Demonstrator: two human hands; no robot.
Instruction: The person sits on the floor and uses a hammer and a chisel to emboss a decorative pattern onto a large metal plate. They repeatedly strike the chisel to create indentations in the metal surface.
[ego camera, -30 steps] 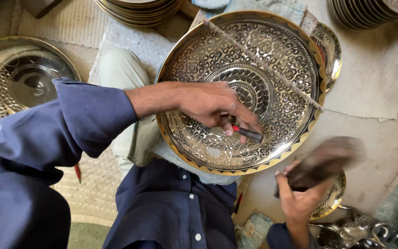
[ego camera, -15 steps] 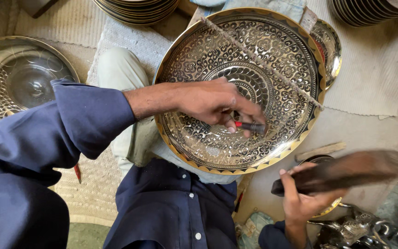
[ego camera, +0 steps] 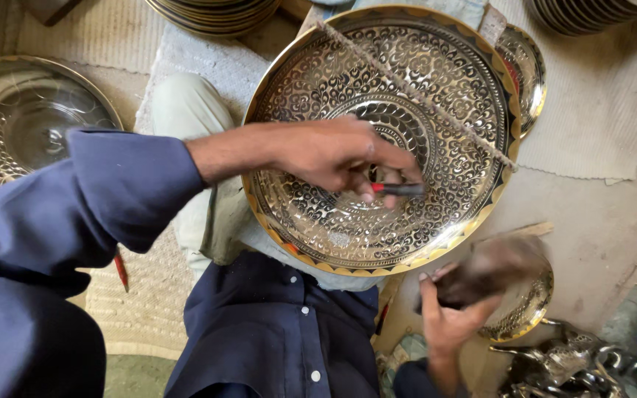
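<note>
Setting: woven mats (ego camera: 599, 110) and a bare dusty floor, seen from above over the person's lap.
Engraved tray: a large round brass tray (ego camera: 436, 96) with dense scrollwork and a gold patterned rim, propped tilted on the knees and facing the camera.
Left hand: the left hand (ego camera: 333, 155) reaches in from the left, fingers pinched narrow around a small chisel (ego camera: 399, 189) with a red collar.
Chisel axis: it appears to lie roughly left to right, its dark end toward the right and set against the tray's inner band, just below the central medallion.
Right hand: the right hand (ego camera: 455, 317) is closed on a dark mallet (ego camera: 492, 265), blurred with motion, below the tray's lower right rim.
Key relation: the mallet sits down and right of the chisel, well apart from it; the left hand is the nearer to the tray's face.
Around: a rough stick (ego camera: 422, 92) lies diagonally across the tray; a second tray (ego camera: 16, 118) rests at left, stacked plates (ego camera: 215, 15) at top, a red pencil (ego camera: 120, 271) on the mat.
</note>
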